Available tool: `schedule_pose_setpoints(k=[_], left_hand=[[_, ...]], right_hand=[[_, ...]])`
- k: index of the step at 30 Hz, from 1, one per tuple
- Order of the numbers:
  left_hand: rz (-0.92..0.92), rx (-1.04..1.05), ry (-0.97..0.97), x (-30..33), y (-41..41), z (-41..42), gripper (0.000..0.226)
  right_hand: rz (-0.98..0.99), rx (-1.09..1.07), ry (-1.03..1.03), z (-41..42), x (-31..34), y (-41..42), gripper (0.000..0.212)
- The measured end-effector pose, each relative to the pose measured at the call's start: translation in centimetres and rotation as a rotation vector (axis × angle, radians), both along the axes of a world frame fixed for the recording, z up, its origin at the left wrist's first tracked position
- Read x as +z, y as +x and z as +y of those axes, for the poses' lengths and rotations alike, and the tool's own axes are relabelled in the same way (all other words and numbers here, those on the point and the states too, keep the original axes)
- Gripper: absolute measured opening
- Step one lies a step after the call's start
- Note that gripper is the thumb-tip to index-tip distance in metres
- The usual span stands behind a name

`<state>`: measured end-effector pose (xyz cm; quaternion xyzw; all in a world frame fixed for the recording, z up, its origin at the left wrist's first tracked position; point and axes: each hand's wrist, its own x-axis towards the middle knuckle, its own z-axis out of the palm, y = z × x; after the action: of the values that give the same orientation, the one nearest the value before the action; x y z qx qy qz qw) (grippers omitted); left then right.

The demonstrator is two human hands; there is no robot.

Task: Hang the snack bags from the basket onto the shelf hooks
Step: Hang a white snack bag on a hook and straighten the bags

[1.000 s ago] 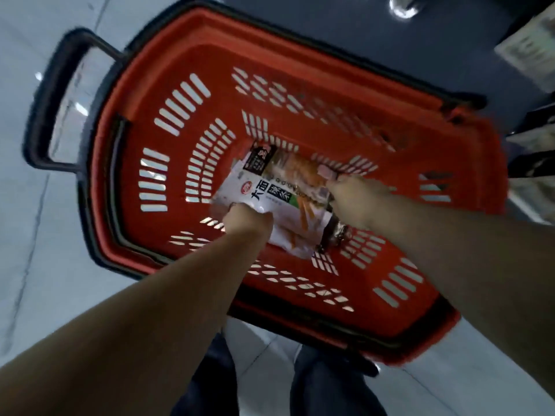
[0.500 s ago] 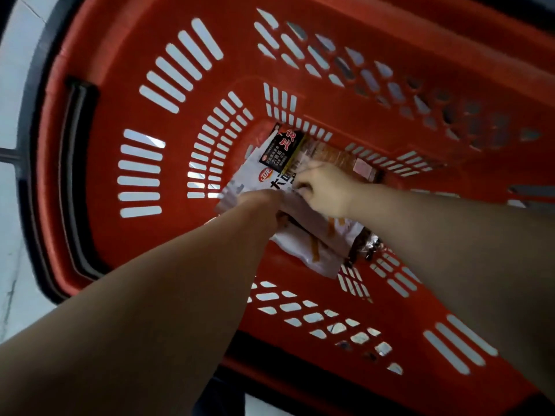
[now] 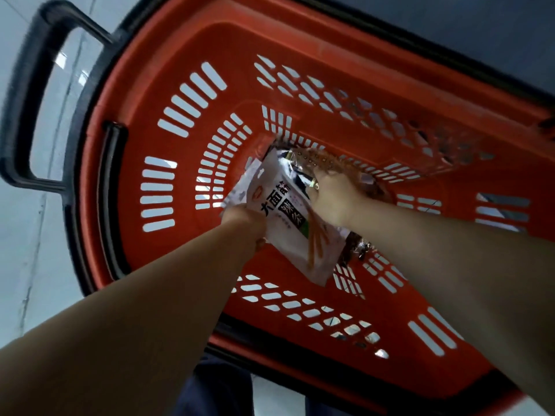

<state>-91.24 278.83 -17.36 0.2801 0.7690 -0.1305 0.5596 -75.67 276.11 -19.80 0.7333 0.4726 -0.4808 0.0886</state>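
Note:
A red slotted shopping basket (image 3: 186,94) fills the view from above. At its bottom lie a few snack bags: a white bag with black characters and orange sticks (image 3: 288,223) on top, and darker clear bags (image 3: 357,247) under it. My left hand (image 3: 244,226) grips the white bag at its left edge. My right hand (image 3: 333,196) reaches in from the right, fingers curled on the upper part of the bags. The shelf hooks are out of sight.
The basket has a black handle (image 3: 27,94) at the left and a black rim. It stands on a pale tiled floor (image 3: 24,265). My dark trouser legs (image 3: 216,388) show below the basket. A dark surface (image 3: 450,34) lies beyond it.
The white bag has lifted and tilted up off the basket bottom in my left hand. My right hand has shifted up and right onto the bags. The view has pulled back.

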Motion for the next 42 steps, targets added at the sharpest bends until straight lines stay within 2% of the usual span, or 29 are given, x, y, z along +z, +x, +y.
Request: schedule_pose_setpoints(k=[3, 5, 6, 9, 11, 14, 17, 21, 25, 28, 32, 36, 42], left_hand=[[-0.069, 0.019, -0.108, 1.3, -0.7, 0.0, 0.006], [-0.101, 0.0, -0.115, 2.0, -0.8, 0.1, 0.005], [-0.108, -0.017, -0.101, 2.2, -0.8, 0.2, 0.001], [-0.127, -0.081, -0.002, 2.4, -1.1, 0.3, 0.017], [-0.13, -0.158, 0.111, 3.0, -1.0, 0.3, 0.018], [-0.167, -0.099, 0.246, 5.4, -0.3, 0.9, 0.005], [-0.202, -0.089, 0.323, 8.2, 0.8, 1.9, 0.009], [-0.327, -0.302, 0.48, 13.2, 2.8, 3.9, 0.02], [-0.422, -0.393, 0.61, 20.1, 4.2, 5.4, 0.01], [-0.532, -0.415, 0.602, 27.1, 5.0, 6.2, 0.005], [-0.709, -0.452, 0.66, 36.1, 6.8, 7.1, 0.015], [-0.834, -0.57, 0.769, 48.7, 8.4, 7.8, 0.005], [-0.965, -0.652, 0.935, 67.9, 9.8, 6.4, 0.008]], right_hand=[[0.24, -0.177, -0.148, 0.9, 0.7, 0.3, 0.06], [0.351, -0.239, -0.239, 1.0, 0.9, 0.5, 0.056], [0.379, -0.286, -0.231, 0.9, 1.0, 0.7, 0.052], [0.37, -0.486, -0.065, 0.2, 1.9, 1.4, 0.024], [0.355, -0.554, 0.023, -0.4, 2.7, 2.1, 0.014], [0.368, -0.677, 0.085, -1.5, 4.5, 3.5, 0.016], [0.394, -0.758, 0.102, -2.7, 7.2, 4.1, 0.015], [0.388, -0.884, 0.177, -3.9, 11.5, 4.7, 0.032], [0.407, -0.946, 0.271, -4.2, 18.9, 5.5, 0.033], [0.418, -0.938, 0.342, -4.5, 26.5, 6.4, 0.024], [0.356, -0.924, 0.498, -5.0, 37.1, 8.0, 0.017], [0.288, -0.931, 0.669, -5.9, 49.9, 8.8, 0.01], [0.254, -0.929, 0.945, -8.9, 69.2, 8.7, 0.013]])
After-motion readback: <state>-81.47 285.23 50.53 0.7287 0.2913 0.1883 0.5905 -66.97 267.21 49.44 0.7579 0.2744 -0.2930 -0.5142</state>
